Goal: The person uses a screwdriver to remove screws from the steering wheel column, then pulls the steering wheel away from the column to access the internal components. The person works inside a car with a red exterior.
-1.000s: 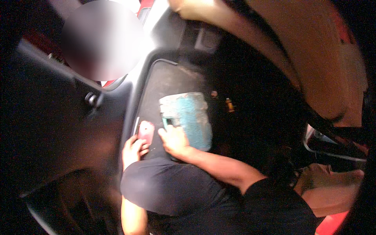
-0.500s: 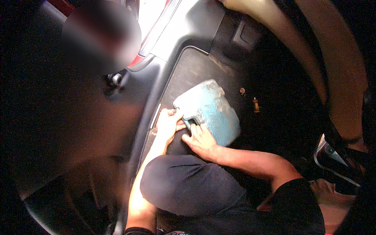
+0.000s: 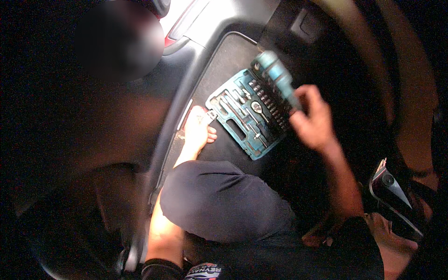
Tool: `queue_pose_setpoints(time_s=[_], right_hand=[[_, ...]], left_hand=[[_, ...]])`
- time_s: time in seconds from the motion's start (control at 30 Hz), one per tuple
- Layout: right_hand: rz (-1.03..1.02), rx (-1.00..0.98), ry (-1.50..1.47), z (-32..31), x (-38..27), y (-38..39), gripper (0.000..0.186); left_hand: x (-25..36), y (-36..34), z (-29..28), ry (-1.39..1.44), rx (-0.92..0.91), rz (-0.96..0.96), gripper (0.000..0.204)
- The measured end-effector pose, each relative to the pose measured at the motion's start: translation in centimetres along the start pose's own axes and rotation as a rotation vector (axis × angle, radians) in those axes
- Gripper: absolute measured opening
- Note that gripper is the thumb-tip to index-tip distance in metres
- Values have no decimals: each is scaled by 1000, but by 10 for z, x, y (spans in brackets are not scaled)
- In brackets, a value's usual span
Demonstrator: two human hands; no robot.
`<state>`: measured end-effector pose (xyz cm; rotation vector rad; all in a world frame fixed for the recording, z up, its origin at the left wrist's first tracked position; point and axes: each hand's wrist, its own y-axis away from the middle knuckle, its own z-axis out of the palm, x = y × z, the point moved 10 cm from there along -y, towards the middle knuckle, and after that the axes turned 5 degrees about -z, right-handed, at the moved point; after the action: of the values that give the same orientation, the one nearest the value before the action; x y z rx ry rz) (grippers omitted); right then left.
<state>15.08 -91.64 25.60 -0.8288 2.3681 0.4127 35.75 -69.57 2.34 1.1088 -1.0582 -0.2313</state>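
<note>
A teal socket set case [image 3: 237, 131] lies unfolded on the floor mat, tilted to my view. Its lower half carries a ratchet [image 3: 257, 108], a row of sockets [image 3: 266, 100] and several slim metal tools. My right hand [image 3: 313, 119] grips the edge of the raised lid [image 3: 275, 70], which is seen nearly edge-on and blurred. At the case's left corner, beside a latch [image 3: 211, 115], my left hand [image 3: 198, 128] has its fingers curled and its thumb against the corner.
The case rests in a car footwell, on a dark mat [image 3: 228, 51] bordered by the door sill [image 3: 184, 70]. My dark-clothed knee [image 3: 210, 200] is close on the near side. A beige seat edge [image 3: 406, 116] curves along the right, with a trimmed panel [image 3: 392, 182] below it.
The case was closed, with both my hands at its handle side. Now the lid is swung up and away, held by my right hand, and the tools inside show. My left hand stayed near the corner.
</note>
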Motion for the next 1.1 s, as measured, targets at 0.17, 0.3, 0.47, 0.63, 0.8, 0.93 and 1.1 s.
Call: queue_pose_setpoints(time_s=[0.17,0.3,0.47,0.63,0.8,0.93,1.1], right_hand=[[59,158,-50,-59,129,-39,44],[-58,300,134,-54,114,-56,46],[-270,594,439,-24,20,-10,36],[120,-41,39,144,41,15,32],[254,15,182,197,58,-4,32],[71,-13,382,203,37,-17,21],[-133,-242,527,221,29,-35,18]], left_hand=[[-28,-5,-6,-107,-78,-67,42],[-43,4,-16,-95,6,-107,31],[-82,45,-56,-173,184,37,27],[-86,126,-56,-229,355,196,27],[-98,135,-60,-95,403,181,27],[-105,130,-69,42,411,152,27],[-109,124,-81,206,416,133,27]])
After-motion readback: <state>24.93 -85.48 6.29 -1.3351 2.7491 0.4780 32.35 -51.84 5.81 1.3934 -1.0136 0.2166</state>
